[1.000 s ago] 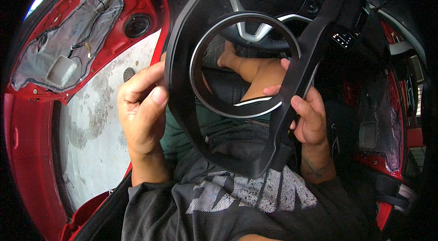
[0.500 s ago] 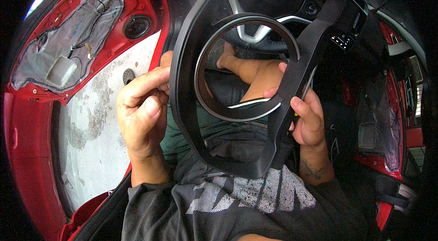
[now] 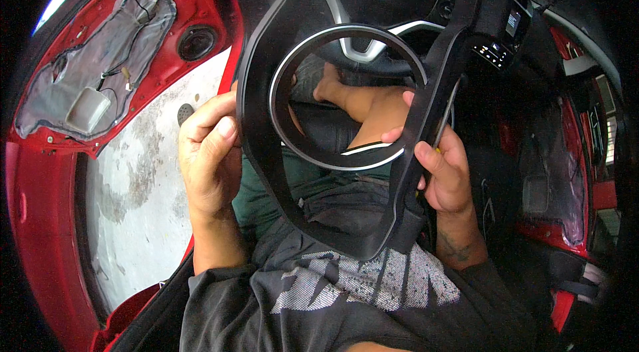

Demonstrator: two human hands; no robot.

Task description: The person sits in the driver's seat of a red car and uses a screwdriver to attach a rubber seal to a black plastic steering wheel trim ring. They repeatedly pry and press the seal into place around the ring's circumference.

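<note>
Before me I hold a large black plastic trim frame, oval in outline, with a round ring set inside it. My left hand grips the frame's left edge, thumb in front and the other fingers partly hidden behind the rim. On the opposite side my right hand pinches the right band between thumb and fingers, some fingertips showing through the opening. A thin metal shaft with a bit of yellow at its base, seemingly a screwdriver, also rests in that hand.
Behind the frame is a steering wheel. An open red car door, its inner panel stripped, stands at left with a round speaker and loose wires. A lit control panel sits at right; another stripped door lies beyond.
The frame has shifted slightly left and turned a little, showing more of the metal shaft behind it. My left thumb has moved up against the frame's edge.
</note>
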